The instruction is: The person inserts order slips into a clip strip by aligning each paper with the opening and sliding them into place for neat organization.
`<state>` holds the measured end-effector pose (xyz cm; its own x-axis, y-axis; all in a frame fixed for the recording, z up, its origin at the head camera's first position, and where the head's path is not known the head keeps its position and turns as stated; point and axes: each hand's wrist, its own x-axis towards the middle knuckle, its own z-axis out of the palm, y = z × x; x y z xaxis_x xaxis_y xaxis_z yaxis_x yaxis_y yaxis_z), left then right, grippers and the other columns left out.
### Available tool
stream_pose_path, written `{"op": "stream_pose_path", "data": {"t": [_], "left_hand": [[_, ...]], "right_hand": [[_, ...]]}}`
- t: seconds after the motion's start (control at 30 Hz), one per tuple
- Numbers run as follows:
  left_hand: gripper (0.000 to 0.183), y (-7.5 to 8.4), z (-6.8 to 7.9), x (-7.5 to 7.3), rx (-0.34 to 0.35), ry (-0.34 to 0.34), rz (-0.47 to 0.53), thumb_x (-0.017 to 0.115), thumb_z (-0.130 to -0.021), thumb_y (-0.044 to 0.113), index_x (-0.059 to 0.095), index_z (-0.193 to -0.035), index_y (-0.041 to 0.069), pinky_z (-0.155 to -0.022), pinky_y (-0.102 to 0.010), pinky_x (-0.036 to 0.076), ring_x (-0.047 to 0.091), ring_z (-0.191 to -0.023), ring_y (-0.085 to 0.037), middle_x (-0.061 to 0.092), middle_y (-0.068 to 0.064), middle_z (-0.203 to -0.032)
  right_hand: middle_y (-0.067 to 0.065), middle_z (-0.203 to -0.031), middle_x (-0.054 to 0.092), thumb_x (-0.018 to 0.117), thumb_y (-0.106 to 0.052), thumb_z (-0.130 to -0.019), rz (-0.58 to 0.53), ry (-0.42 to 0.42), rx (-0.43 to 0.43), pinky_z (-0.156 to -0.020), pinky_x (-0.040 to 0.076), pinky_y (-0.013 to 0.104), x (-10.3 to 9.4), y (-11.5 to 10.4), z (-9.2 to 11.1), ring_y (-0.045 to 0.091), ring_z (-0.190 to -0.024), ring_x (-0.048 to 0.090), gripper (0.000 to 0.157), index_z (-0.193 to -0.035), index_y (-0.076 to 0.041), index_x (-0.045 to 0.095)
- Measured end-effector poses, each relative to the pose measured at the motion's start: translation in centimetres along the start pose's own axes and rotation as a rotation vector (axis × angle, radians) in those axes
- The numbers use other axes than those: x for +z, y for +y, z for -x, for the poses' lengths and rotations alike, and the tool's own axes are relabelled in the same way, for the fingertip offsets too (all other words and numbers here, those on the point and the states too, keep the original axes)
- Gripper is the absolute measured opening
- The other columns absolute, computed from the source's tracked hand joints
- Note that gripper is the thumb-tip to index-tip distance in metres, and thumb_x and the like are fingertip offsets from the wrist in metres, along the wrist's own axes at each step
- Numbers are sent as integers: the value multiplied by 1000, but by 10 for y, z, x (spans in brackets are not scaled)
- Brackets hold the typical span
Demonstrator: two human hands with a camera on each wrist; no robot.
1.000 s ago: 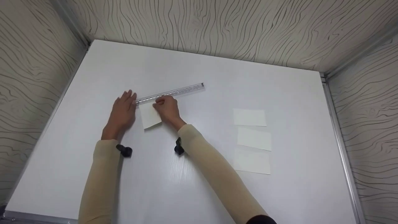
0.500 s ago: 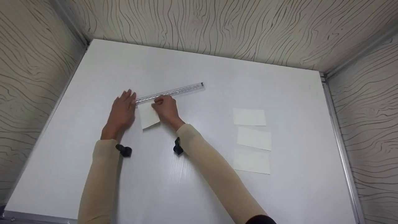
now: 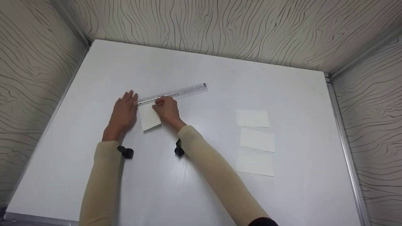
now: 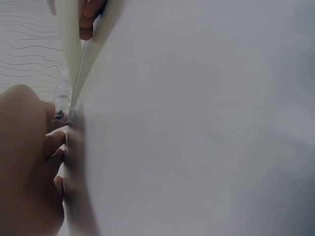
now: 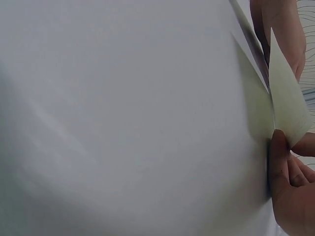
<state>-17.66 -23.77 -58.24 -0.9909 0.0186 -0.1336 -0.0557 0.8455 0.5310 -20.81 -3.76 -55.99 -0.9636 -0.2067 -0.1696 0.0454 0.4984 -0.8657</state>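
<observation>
A transparent ruler (image 3: 185,91) lies slanted on the white table, its left end at my left hand (image 3: 123,112). That hand rests on the table with straight fingers (image 4: 55,145), its thumb side touching the ruler's end. My right hand (image 3: 168,110) pinches a pale cream paper (image 3: 149,116) between thumb and fingers, just below the ruler. The near part of the paper stands up off the table, plainly tilted in the right wrist view, where the paper (image 5: 288,96) rises beside the fingertips (image 5: 279,140). The fingers hide the paper's right side.
On the right half of the table (image 3: 301,141) lie three pale paper pieces, a top one (image 3: 252,118), a middle one (image 3: 257,140) and a bottom one (image 3: 255,164). Wood-patterned panels (image 3: 201,28) stand along the back and sides.
My right hand has shifted slightly left along the ruler with the pinched paper. My left hand and the ruler stay where they were.
</observation>
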Motion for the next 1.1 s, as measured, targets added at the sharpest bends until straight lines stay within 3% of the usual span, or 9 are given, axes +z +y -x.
{"op": "stream_pose_path", "data": {"t": [0.43, 1.1], "left_hand": [[61, 0, 1, 1, -10, 8, 8, 20, -115, 43, 27, -167, 12, -140, -51, 1, 6, -168, -31, 15, -7, -179], [62, 1, 2, 1, -12, 18, -3, 17, -115, 44, 27, -167, 11, -140, -51, 2, 8, -168, -31, 17, -8, -178]], "right_hand": [[14, -106, 81, 76, -10, -95, -29, 46, -19, -81, 63, 24, 3, 1, -1, 24, -99, 78, 18, -109, 0, 78], [14, -105, 82, 76, -10, -95, -32, 42, -6, -80, 65, 24, 5, 0, -3, 22, -98, 79, 17, -109, 0, 78]]}}
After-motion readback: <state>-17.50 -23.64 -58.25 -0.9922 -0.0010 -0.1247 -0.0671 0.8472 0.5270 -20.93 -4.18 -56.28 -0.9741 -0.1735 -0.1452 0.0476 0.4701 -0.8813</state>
